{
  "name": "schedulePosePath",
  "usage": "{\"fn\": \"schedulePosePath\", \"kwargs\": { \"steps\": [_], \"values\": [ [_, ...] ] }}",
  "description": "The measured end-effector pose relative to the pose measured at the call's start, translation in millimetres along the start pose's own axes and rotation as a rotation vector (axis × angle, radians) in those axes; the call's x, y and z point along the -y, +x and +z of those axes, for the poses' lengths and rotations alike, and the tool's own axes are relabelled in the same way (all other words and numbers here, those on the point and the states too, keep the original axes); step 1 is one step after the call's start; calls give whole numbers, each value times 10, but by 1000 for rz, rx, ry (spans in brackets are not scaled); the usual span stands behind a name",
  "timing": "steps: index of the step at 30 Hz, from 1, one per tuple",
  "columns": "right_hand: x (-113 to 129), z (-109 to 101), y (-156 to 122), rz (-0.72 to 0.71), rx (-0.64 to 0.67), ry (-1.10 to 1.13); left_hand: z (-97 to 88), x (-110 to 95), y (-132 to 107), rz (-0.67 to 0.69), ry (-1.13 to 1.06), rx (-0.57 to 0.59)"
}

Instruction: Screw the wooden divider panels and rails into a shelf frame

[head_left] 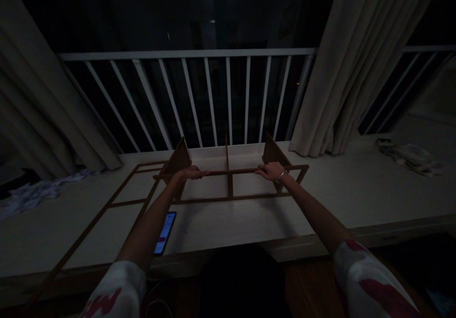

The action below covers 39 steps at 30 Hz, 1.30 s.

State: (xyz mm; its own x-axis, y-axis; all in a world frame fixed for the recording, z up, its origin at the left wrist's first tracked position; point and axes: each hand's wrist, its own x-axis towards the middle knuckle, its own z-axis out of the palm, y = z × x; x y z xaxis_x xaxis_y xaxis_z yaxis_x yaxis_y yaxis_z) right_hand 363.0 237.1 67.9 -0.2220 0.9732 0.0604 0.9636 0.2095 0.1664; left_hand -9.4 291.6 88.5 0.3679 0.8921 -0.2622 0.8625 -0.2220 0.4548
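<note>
A brown wooden frame (231, 185) stands on the white window ledge in front of me, its long upper bar running left to right. Wooden side panels rise at its back, one on the left (181, 156) and one on the right (273, 151), with a thin upright between them. My left hand (190, 172) is closed round the bar's left part, a finger lying along it. Further right, my right hand (272, 171) grips the same bar, with a bracelet on the wrist. A second wooden frame (110, 204) lies to the left, partly behind my left forearm.
A phone (166, 232) with a lit screen lies on the ledge (228, 223) near its front edge. White railings (228, 99) stand at the dark window between beige curtains (331, 71). Crumpled cloth (409, 156) rests at the right, patterned fabric (35, 192) at the left.
</note>
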Motion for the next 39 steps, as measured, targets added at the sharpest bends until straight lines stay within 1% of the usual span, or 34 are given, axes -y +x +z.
{"fn": "schedulePosePath", "kwargs": {
  "steps": [3, 6, 9, 12, 14, 17, 19, 20, 23, 26, 28, 31, 36, 39],
  "values": [
    [27, -9, -88, -8, -13, -8, 16, -45, -143, -59, 35, -27],
    [70, -29, -200, -8, -23, -24, 70, -103, -303, -99, 114, -95],
    [125, -52, -342, -12, -23, -45, 179, -159, -485, -134, 202, -164],
    [186, -47, -521, -21, -20, -54, 350, -189, -688, -135, 259, -261],
    [229, -19, -649, -33, -28, -48, 492, -191, -827, -92, 305, -358],
    [293, 51, -837, -50, -37, -37, 725, -166, -1030, 36, 357, -505],
    [334, 108, -959, -55, -37, -34, 878, -130, -1161, 121, 345, -577],
    [354, 141, -1021, -56, -39, -33, 952, -107, -1225, 158, 332, -601],
    [404, 274, -1210, -72, -71, -21, 1167, -34, -1400, 243, 308, -616],
    [421, 484, -1369, -120, -137, 31, 1375, 18, -1511, 293, 298, -614],
    [403, 660, -1423, -131, -164, 53, 1504, 31, -1519, 312, 298, -593],
    [329, 924, -1397, -132, -192, 78, 1657, 32, -1414, 315, 305, -574],
    [153, 1235, -1157, -147, -215, 137, 1787, 50, -1052, 284, 303, -580],
    [61, 1397, -995, -174, -196, 174, 1851, 87, -838, 273, 277, -572]
  ]
}}
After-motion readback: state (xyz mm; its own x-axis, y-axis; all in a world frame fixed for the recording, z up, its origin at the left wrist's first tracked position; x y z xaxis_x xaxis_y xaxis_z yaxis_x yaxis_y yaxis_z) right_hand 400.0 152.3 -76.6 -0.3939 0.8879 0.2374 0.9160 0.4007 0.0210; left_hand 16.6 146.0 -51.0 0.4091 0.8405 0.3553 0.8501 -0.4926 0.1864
